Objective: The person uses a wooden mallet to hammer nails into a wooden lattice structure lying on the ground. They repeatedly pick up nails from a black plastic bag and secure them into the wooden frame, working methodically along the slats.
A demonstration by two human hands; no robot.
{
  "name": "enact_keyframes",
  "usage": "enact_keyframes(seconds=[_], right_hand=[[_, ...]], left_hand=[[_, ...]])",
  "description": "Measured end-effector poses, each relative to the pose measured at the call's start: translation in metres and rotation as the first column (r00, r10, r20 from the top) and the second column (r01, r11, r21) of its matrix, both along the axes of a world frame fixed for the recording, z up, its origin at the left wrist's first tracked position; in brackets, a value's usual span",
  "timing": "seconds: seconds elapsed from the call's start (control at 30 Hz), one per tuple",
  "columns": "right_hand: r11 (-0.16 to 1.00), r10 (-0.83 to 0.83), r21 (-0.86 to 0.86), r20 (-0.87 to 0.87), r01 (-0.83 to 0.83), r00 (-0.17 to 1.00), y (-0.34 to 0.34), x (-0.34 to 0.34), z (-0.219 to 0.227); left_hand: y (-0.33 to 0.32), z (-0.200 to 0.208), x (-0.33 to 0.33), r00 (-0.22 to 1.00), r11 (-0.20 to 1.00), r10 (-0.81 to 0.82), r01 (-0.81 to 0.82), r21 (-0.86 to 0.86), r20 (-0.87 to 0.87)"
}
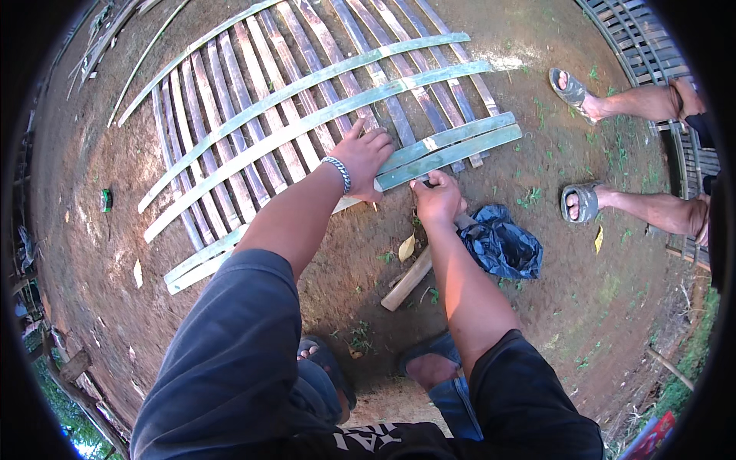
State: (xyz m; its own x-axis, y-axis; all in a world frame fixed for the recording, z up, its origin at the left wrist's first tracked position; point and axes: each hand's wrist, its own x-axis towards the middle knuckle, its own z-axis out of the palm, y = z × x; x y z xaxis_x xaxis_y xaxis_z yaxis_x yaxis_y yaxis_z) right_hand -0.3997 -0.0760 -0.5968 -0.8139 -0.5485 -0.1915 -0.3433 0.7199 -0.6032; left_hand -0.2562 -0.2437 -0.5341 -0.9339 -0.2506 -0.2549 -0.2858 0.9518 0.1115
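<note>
A wood stick lies on the dirt, near a black bag. The right hand is curled by the green strips; I can't tell if it grips anything. The left hand spreads over the strips, which cross the brown slats. If it pushes unevenly, they could slip crooked.

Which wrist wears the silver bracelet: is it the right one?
No, the silver bracelet circles the left wrist.
</note>
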Motion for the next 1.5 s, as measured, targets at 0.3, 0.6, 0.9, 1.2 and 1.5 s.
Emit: enact_keyframes(seconds=[0.3, 0.6, 0.9, 1.2, 1.5], right_hand=[[0.997, -0.001, -0.082, -0.031, -0.002, 1.0, 0.003, 0.001, -0.006], [0.999, 0.023, 0.034, -0.051, -0.022, 0.998, 0.001, 0.005, 0.01], [0.999, 0.029, -0.027, -0.113, -0.032, 0.993, 0.005, 0.009, 0.003], [1.0, -0.014, -0.016, -0.079, 0.013, 0.997, -0.002, 0.006, 0.001], [0.998, 0.058, 0.012, -0.075, -0.057, 0.995, 0.0, 0.009, 0.021]], left_hand=[[-0.003, 0.008, -0.004, 0.999, 0.999, -0.033, 0.033, -0.016, 0.004], [-0.001, 0.008, -0.003, 1.0, 1.0, -0.01, 0.01, 0.005, 0.006], [0.003, -0.004, -0.002, 0.992, 0.991, 0.112, -0.108, 0.076, -0.055], [0.005, -0.006, -0.009, 0.992, 0.99, 0.128, -0.128, 0.059, -0.008], [0.003, 0.005, -0.014, 0.993, 0.99, 0.113, -0.116, 0.075, 0.045]])
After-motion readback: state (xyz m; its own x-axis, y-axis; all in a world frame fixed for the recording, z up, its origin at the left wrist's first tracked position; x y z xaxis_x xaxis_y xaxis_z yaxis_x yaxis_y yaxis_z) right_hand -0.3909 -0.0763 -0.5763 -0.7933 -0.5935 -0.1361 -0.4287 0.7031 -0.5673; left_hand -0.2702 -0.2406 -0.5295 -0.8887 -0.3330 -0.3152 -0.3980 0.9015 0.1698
